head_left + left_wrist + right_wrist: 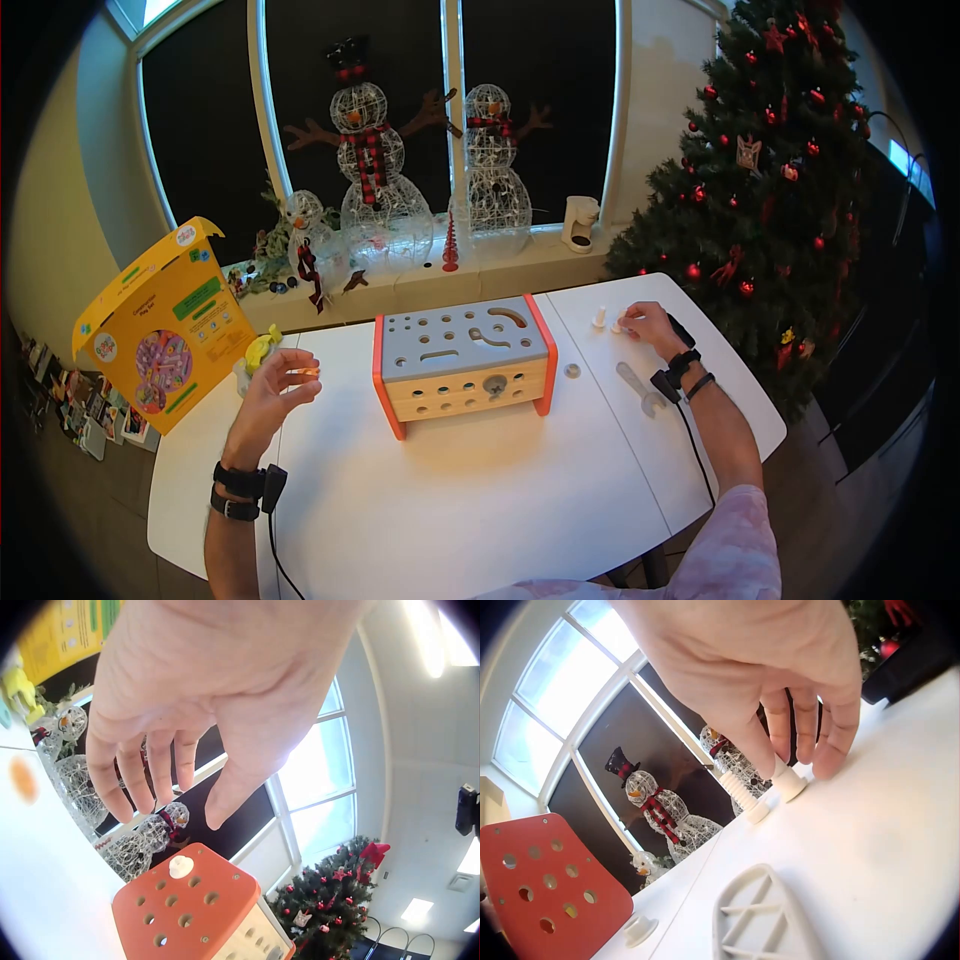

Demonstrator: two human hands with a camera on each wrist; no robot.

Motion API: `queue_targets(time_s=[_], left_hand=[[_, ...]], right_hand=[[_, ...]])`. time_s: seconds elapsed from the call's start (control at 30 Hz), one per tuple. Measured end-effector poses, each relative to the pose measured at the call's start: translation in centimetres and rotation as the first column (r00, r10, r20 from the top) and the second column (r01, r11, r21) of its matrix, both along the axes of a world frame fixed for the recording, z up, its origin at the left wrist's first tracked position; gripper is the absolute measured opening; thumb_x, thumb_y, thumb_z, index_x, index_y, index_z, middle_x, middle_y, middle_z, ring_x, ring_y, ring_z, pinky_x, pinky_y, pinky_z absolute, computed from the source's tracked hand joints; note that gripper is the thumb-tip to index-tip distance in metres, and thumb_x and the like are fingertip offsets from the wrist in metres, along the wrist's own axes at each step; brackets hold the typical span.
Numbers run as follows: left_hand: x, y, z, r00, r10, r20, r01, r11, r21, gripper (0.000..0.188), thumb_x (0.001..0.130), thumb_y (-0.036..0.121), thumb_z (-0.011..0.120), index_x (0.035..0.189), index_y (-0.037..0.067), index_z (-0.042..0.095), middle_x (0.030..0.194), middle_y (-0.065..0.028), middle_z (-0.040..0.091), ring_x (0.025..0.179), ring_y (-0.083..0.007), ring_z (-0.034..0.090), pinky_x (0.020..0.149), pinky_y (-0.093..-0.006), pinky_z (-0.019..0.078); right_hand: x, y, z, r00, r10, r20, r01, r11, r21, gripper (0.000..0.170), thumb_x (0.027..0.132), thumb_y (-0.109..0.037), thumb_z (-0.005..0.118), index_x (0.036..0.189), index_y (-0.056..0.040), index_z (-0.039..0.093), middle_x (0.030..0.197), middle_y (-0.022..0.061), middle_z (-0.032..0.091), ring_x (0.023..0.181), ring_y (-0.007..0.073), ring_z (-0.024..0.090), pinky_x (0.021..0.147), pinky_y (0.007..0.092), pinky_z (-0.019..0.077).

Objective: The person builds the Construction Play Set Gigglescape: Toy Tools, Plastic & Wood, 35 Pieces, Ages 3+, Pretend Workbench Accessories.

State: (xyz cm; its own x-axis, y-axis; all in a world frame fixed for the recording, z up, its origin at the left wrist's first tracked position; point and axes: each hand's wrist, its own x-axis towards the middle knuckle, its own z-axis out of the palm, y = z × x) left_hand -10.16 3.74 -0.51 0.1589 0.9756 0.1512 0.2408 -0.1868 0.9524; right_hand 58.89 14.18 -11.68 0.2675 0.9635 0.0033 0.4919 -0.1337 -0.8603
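1. Sleeve (730,545): pale pink, mottled; nearest the camera.
2. Right hand (652,326): narrow, thumb and fingers pinching a white bolt (789,786), head down, on the right side of the tabletop (450,500).
3. Second bolt (739,791): threaded, upright, just left of the first.
4. Handling, as judged: grip high on the shank; lift straight up, sparing the neighbour a knock.
5. Left hand (265,405): holds nothing; fingers loosely bent, thumb apart. Probably best kept free for steadying.
6. Toy workbench (460,345): grey top, red ends; mid-tabletop.
7. Wrench (640,388): nearer the wearer than the bolts. Nut (572,371): between wrench and workbench.
8. Surface: white, smooth, seamed; small parts could roll.
9. Room: dark window (540,70), wire snowmen (385,205) on the sill, decorated tree (755,180) at right.
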Motion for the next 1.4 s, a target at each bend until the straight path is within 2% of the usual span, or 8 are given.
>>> queue_targets(time_s=[0.1,0.27,0.73,1.03,1.13,1.2,1.3,1.4], left_hand=[[-0.2,0.0,0.2,1.000,0.013,-0.009,-0.013,1.000,0.007,0.034,0.098,0.019,0.081,0.128,0.010,0.065,0.128,-0.0058,0.069,0.119,-0.0167,0.067,0.096,-0.0340,0.0566],[-0.4,0.0,0.7,0.999,0.028,-0.019,-0.028,1.000,0.005,0.034,0.100,0.020,0.079,0.128,0.009,0.065,0.129,-0.0066,0.069,0.116,-0.0163,0.068,0.097,-0.0345,0.0567],[-3.5,1.4,-0.6,0.990,0.130,-0.054,-0.129,0.991,0.020,0.034,0.100,0.020,0.080,0.129,0.009,0.066,0.130,-0.0061,0.069,0.119,-0.0157,0.066,0.097,-0.0331,0.0567],[-6.8,7.1,-5.8,0.898,0.182,-0.402,-0.140,0.981,0.131,0.039,0.097,0.023,0.083,0.127,0.000,0.072,0.123,-0.0095,0.074,0.099,-0.0199,0.072,0.085,-0.0338,0.0601],[-7.7,10.2,-9.1,0.711,0.229,-0.665,-0.122,0.971,0.204,0.043,0.098,0.026,0.079,0.131,-0.001,0.071,0.128,-0.0159,0.075,0.101,-0.0276,0.075,0.091,-0.0398,0.0615],[-9.2,13.3,-13.1,0.458,0.379,-0.804,-0.030,0.911,0.412,0.049,0.095,0.030,0.081,0.131,-0.001,0.072,0.122,-0.0192,0.076,0.098,-0.0331,0.076,0.087,-0.0420,0.0619],[-8.5,14.8,-13.7,0.440,0.302,-0.845,-0.126,0.953,0.275,0.051,0.094,0.034,0.080,0.132,0.002,0.074,0.116,-0.0203,0.078,0.094,-0.0383,0.075,0.087,-0.0463,0.0610],[-7.7,13.7,-12.5,0.419,0.383,-0.823,-0.075,0.918,0.389,0.050,0.090,0.030,0.084,0.130,0.001,0.075,0.104,-0.0182,0.080,0.088,-0.0347,0.076,0.082,-0.0434,0.0606]], right_hand=[[-1.4,-1.2,1.2,0.996,-0.031,0.085,0.024,0.996,0.082,0.022,0.098,-0.013,0.078,0.115,-0.0010,0.072,0.108,0.0078,0.076,0.082,0.0147,0.074,0.069,0.0299,0.0614],[-4.9,-4.5,5.2,0.965,0.168,-0.203,-0.135,0.977,0.168,0.022,0.107,-0.012,0.060,0.123,0.0013,0.067,0.110,0.0079,0.075,0.107,0.0146,0.074,0.088,0.0311,0.0665],[-13.6,-11.0,10.9,0.868,0.477,-0.138,-0.437,0.866,0.242,0.013,0.100,0.000,0.061,0.109,0.0017,0.070,0.098,0.0094,0.076,0.096,0.0141,0.074,0.089,0.0326,0.0636],[-17.1,-14.9,12.7,0.866,0.501,-0.016,-0.495,0.859,0.130,0.024,0.098,0.002,0.062,0.117,0.0053,0.075,0.101,0.0066,0.075,0.093,0.0139,0.070,0.084,0.0305,0.0615],[-18.0,-16.0,12.9,0.830,0.550,0.089,-0.557,0.818,0.143,0.024,0.097,0.001,0.064,0.118,0.0055,0.074,0.098,0.0064,0.074,0.086,0.0118,0.068,0.078,0.0286,0.0574],[-18.1,-16.4,12.7,0.801,0.572,0.177,-0.595,0.793,0.129,0.025,0.096,0.001,0.064,0.119,0.0052,0.074,0.096,0.0074,0.073,0.082,0.0122,0.066,0.074,0.0287,0.0545],[-18.7,-17.0,12.5,0.733,0.604,0.312,-0.666,0.730,0.151,0.029,0.095,0.000,0.065,0.123,0.0036,0.072,0.090,0.0086,0.071,0.073,0.0140,0.063,0.067,0.0295,0.0490],[-20.0,-18.1,12.8,0.711,0.607,0.354,-0.685,0.712,0.156,0.028,0.093,-0.002,0.067,0.121,0.0007,0.069,0.084,0.0062,0.069,0.067,0.0177,0.062,0.065,0.0308,0.0479]])
